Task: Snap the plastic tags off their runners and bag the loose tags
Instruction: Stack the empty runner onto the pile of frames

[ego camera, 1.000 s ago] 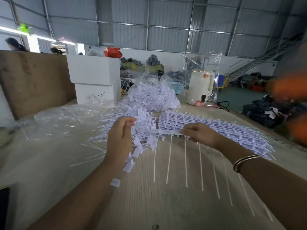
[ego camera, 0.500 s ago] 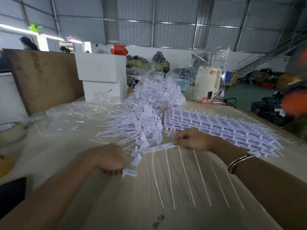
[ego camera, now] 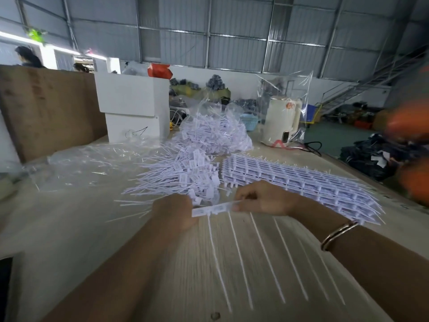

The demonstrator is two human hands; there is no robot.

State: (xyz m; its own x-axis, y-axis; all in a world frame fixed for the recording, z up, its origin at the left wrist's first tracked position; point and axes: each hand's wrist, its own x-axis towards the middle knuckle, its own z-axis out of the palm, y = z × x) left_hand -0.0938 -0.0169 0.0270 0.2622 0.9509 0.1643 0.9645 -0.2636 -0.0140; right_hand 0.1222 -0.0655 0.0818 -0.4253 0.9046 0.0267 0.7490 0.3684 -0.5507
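My right hand (ego camera: pixel 262 198) pinches the right end of a white runner strip of tags (ego camera: pixel 214 209), whose several long thin tails hang toward me over the wooden table (ego camera: pixel 69 228). My left hand (ego camera: pixel 175 211) grips the strip's left end, fingers curled round the outermost tag. Just behind my hands lies a loose pile of snapped-off tags (ego camera: pixel 183 175). A stack of unbroken runner sheets (ego camera: pixel 299 180) lies to the right of it. A clear bag stuffed with tags (ego camera: pixel 216 133) stands further back.
Crumpled clear plastic bags (ego camera: pixel 92 163) lie at the left. White boxes (ego camera: pixel 132 105) and a brown board (ego camera: pixel 46 108) stand at the back left, a white kettle (ego camera: pixel 282 120) in plastic at the back right. People stand far left behind the board.
My left hand has come up from the table at the lower left and now grips the left end of the strip. The right hand has kept its hold on the strip.
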